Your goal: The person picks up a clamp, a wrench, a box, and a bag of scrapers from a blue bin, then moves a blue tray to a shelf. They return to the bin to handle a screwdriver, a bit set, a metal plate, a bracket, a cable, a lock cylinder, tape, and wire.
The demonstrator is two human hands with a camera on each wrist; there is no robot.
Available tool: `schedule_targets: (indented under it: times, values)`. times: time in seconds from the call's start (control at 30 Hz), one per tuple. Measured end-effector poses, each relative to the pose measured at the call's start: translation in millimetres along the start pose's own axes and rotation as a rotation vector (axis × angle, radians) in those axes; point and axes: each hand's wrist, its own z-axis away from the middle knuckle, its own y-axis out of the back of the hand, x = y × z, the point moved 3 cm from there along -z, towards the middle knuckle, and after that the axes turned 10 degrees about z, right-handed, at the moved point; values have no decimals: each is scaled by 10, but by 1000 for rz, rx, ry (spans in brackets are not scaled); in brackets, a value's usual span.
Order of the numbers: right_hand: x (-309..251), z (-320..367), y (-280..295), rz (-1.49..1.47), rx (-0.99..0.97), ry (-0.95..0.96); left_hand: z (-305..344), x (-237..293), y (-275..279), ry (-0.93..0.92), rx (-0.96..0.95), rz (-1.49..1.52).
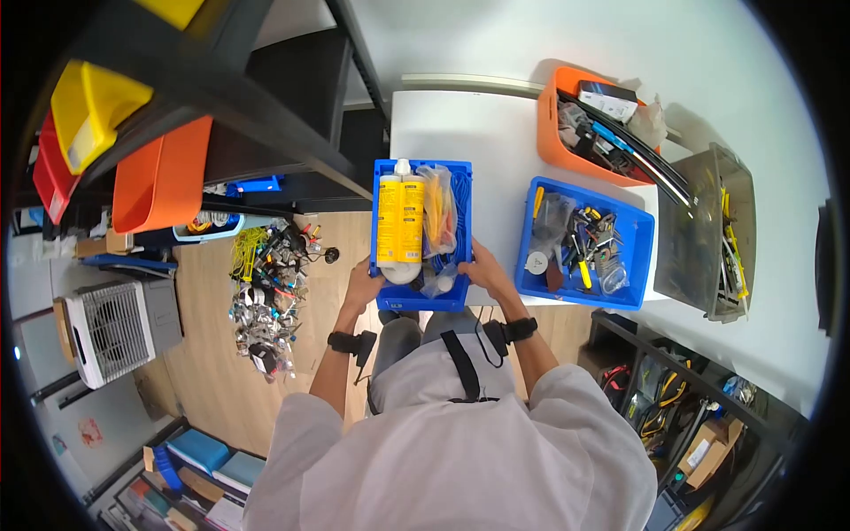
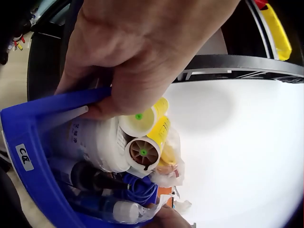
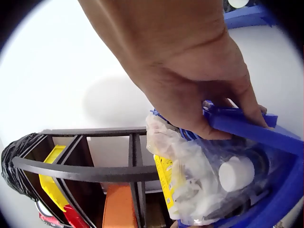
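Note:
A blue plastic bin (image 1: 423, 303) is held in front of the body at the white table's near left edge. On its left side my left hand (image 1: 363, 285) grips the rim, thumb inside the wall. My right hand (image 1: 485, 268) holds the opposite rim, with fingers curled over it in the right wrist view. Inside lie a yellow twin cartridge (image 1: 400, 217), a clear bag of yellow-orange pieces (image 1: 439, 212) and a coil of blue cable (image 1: 461, 203). The left wrist view also shows a white bottle (image 2: 107, 145) and a dark-nozzled bottle (image 2: 88, 175).
A blue bin of hand tools (image 1: 584, 298) stands right on the white table (image 1: 496, 133). Behind it are an orange bin (image 1: 584, 164) and a grey bin (image 1: 699, 257). Black shelving (image 1: 292, 97) rises at left. A pile of tangled items (image 1: 270, 305) lies on the floor.

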Motion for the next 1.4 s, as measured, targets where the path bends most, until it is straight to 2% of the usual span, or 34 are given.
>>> schedule_targets:
  times: [0.1,0.2,0.23,0.33,0.4,0.47,0.53,0.6,0.7,0.77,0.87,0.93,1.03,1.13,1.2,1.23,1.33,1.4]
  values:
    - [0,185,-331,-41,-21,45,141,-424,261,-105,17,-40]
    - [-18,340,-724,-97,-31,66,418,-578,569,-144,23,-54]
    - [-63,409,-850,-104,-40,20,520,-594,681,-129,27,-64]
    - [-153,509,-1333,-89,-23,132,715,-841,1079,-201,42,-103]
    - [-203,556,-1667,-101,-31,125,822,-1059,1369,-199,35,-26]
    - [-160,524,-2018,-65,-72,55,901,-1242,1675,-212,59,-76]
    - [-313,457,-2314,-51,-60,125,872,-1465,1991,-207,65,-42]
    - [-379,418,-2642,-84,-121,-18,905,-1624,2298,-224,79,-13]
    - [-488,157,-3018,-137,-115,19,802,-1686,2660,-243,91,-24]
    - [-595,-114,-3150,-169,-125,64,560,-1718,2892,-255,120,-31]
    - [-746,-496,-3232,-184,-160,24,93,-1771,3110,-182,48,1]
    - [-805,-828,-3293,-240,-126,44,-224,-1598,3240,-107,91,-151]
    - [-909,-1415,-3223,-254,-78,64,-836,-1464,3319,-209,148,-258]
    - [-820,-1830,-3161,-264,-57,50,-1404,-1587,3301,-259,124,-305]
    - [-844,-2145,-3120,-327,-39,99,-1770,-1609,3288,-154,33,-197]
    - [-934,-2220,-3079,-295,-8,63,-1931,-1634,3271,-127,71,-209]
    - [-908,-2711,-3013,-261,52,65,-2549,-1865,3255,-241,47,-116]
    - [-907,-2951,-2997,-296,68,85,-3127,-2102,3317,-293,57,-204]
